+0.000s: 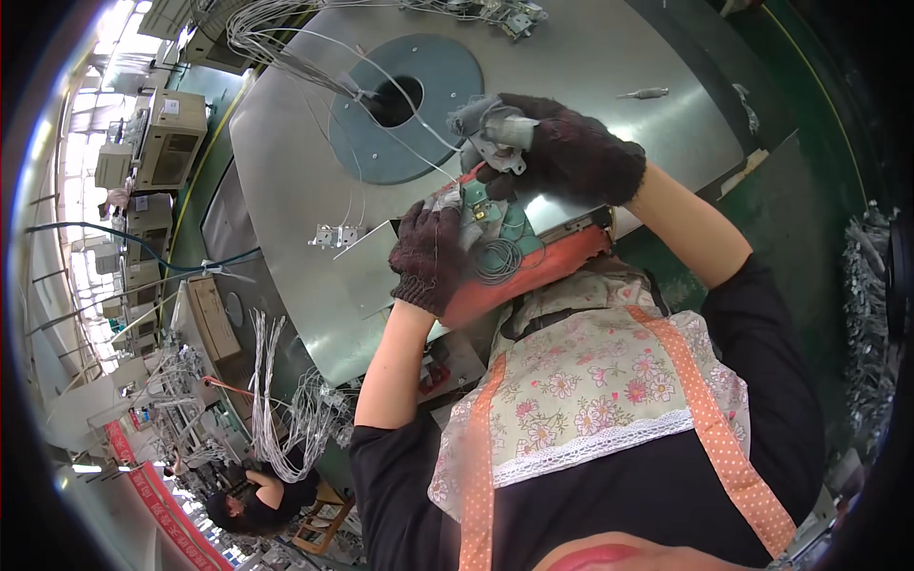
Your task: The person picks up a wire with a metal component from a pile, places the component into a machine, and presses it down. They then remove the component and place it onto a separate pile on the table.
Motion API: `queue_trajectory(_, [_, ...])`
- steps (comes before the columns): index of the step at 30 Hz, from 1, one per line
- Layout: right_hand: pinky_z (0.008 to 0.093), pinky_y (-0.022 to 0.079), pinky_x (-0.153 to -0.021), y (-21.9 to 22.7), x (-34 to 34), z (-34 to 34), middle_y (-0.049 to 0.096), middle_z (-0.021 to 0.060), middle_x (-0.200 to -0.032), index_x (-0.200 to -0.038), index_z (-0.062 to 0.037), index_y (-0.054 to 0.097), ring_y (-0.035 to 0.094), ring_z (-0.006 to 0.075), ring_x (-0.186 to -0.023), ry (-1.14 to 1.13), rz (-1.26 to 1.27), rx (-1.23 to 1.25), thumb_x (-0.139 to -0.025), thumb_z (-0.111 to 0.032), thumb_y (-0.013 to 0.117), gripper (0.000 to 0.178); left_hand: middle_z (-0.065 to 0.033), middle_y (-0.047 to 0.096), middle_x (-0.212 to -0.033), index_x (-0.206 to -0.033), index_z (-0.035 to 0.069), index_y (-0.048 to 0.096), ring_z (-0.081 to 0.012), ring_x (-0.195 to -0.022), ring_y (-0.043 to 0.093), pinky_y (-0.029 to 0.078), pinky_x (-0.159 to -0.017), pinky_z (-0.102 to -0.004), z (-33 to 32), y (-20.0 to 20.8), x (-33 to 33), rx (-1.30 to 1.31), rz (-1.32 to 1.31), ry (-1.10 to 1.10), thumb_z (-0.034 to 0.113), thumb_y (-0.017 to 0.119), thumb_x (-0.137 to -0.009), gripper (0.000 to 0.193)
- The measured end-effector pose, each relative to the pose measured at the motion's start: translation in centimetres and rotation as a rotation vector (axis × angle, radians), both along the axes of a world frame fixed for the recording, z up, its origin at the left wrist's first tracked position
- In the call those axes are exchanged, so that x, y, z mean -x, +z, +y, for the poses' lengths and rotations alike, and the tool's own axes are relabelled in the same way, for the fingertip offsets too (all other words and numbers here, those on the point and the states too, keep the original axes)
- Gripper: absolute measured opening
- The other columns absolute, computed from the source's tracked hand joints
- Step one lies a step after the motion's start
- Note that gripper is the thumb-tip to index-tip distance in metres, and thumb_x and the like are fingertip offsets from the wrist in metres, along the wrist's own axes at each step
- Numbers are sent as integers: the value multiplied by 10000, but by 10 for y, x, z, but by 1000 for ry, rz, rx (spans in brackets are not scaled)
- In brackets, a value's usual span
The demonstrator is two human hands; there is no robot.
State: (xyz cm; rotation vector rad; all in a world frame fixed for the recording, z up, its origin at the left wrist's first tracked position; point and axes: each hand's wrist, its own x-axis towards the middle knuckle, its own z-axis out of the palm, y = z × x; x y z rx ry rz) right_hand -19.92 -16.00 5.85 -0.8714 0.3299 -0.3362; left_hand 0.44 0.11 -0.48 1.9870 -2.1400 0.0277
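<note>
Both my hands wear dark maroon knitted gloves. My right hand (586,152) is closed round a grey metal bracket assembly (490,128) with a shiny, pale cylindrical part. My left hand (426,249) is curled at the left side of a green fixture (481,207); its fingertips pinch something small that I cannot make out. A white cable (411,93) arcs down from above and ends between the two hands. On the green surface near my left hand lies a coil of thin grey wire (498,261). An orange-red padded edge (528,285) borders the fixture on my side.
The metal worktable (562,48) carries a blue-grey disc (447,71) with a central hole. White cable bundles (276,33) lie at the far left, metal brackets (514,17) at the far edge. A small metal plate (335,236) sits left; a slim tool (644,93) right. Another person (262,495) works lower left.
</note>
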Motion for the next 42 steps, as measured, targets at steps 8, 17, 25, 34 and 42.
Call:
queue_trajectory(8, [427, 525, -1052, 23, 11, 12, 597, 200, -1333, -1559, -12, 328, 610, 289, -1254, 112, -325, 33, -919, -207, 646, 741, -176, 679, -1219, -1275, 111, 623, -414, -1140, 620, 459, -1034, -508, 2, -12, -9, 31, 32, -72, 318, 716, -858, 474])
queue_trajectory(17, [328, 531, -987, 14, 14, 17, 613, 71, -1160, -1476, -56, 478, 628, 158, -1083, -22, -152, 161, -906, -55, 617, 587, -198, 690, -1186, -1200, 60, 641, -421, -1123, 630, 476, -1012, -516, 0, -10, -5, 24, 10, -35, 331, 734, -836, 463])
queue_trajectory(25, [389, 557, -973, 18, 16, 16, 635, 126, -1224, -1491, -35, 439, 664, 232, -1084, -11, -284, 31, -923, -134, 693, 630, -193, 694, -1174, -1211, 41, 640, -401, -1110, 645, 474, -1029, -514, -6, 9, 3, 11, 32, -24, 333, 718, -853, 468])
queue_trajectory(34, [338, 595, -829, -28, 26, 8, 664, 134, -1177, -1350, -26, 543, 684, 215, -1003, -179, -129, 218, -946, -218, 696, 473, -214, 700, -1147, -1202, 13, 635, -382, -1112, 656, 433, -1078, -511, 3, 1, 2, 13, 100, -45, 343, 673, -891, 455])
queue_trajectory(42, [364, 574, -822, 4, 25, 25, 669, 124, -1091, -1355, -36, 539, 688, 207, -894, -177, -48, 373, -879, -112, 761, 531, -222, 684, -1209, -1260, 7, 618, -382, -1172, 632, 410, -1097, -505, 2, 2, 6, -31, 61, -33, 391, 641, -920, 514])
